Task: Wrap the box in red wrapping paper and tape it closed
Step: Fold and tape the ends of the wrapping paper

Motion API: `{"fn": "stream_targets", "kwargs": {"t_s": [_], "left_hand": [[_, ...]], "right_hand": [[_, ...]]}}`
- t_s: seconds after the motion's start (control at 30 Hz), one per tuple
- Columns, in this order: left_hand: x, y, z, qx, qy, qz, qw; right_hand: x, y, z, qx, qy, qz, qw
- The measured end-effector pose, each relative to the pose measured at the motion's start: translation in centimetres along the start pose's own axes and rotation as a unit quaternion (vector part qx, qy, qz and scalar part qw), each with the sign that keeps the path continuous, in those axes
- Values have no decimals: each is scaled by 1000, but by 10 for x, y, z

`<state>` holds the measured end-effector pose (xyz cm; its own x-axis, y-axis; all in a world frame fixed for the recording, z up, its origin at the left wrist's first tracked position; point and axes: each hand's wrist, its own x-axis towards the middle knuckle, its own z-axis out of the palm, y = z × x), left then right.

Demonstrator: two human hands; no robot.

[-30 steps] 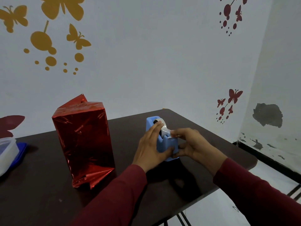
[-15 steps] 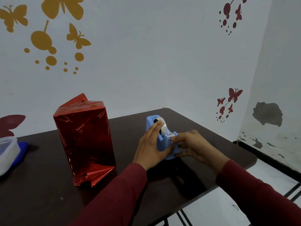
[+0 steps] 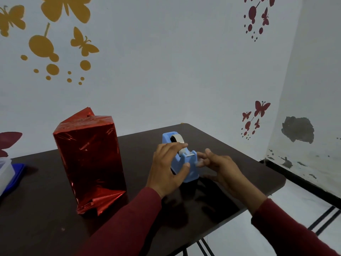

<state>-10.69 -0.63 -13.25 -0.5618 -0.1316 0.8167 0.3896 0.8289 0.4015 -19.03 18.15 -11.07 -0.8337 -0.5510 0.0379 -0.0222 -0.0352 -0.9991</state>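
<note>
The box wrapped in shiny red paper stands upright on the dark table, left of my hands, with loose folded flaps at its top and bottom. A blue tape dispenser with a white roll stands in the middle of the table. My left hand grips the dispenser, fingers over the roll and thumb on its side. My right hand is just right of the cutter. Its blurred fingertips pinch a pale strip of tape.
A clear plastic container on a blue lid sits at the table's left edge. The table's right corner drops off to a white floor. White walls with butterfly stickers rise close behind the table.
My right hand has drawn away from the cutter, to the right and slightly down, with the tape end in its fingers. The left hand stays on the dispenser. The red box has not moved.
</note>
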Motion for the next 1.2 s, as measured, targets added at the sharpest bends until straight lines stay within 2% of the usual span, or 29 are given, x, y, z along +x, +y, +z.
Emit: {"fn": "stream_targets", "kwargs": {"t_s": [0.13, 0.27, 0.4, 0.57, 0.73, 0.87, 0.97, 1.1, 1.2], "left_hand": [[1, 18, 10, 48, -24, 44, 998], [0, 30, 15, 77, -47, 47, 995], [1, 31, 12, 35, -66, 10, 997], [1, 32, 13, 59, -103, 63, 991], [2, 34, 11, 45, -124, 37, 991], [2, 32, 12, 77, -121, 46, 989], [2, 34, 12, 99, -115, 71, 986], [2, 39, 13, 99, -86, 97, 987], [2, 41, 13, 6, -54, 12, 998]], "right_hand": [[-14, 12, 5, 36, 69, -74, 994], [-23, 18, 11, 16, 78, -123, 989], [-26, 20, 12, 16, 81, -112, 990], [-26, 17, 15, 31, 72, -78, 994], [-25, 18, 12, 12, 88, -91, 992], [-25, 21, 10, 2, 90, -94, 992], [-25, 20, 9, 9, 81, -63, 995], [-20, 10, 5, 169, 71, 67, 981], [-22, 7, 0, 233, 100, 83, 964]]}}
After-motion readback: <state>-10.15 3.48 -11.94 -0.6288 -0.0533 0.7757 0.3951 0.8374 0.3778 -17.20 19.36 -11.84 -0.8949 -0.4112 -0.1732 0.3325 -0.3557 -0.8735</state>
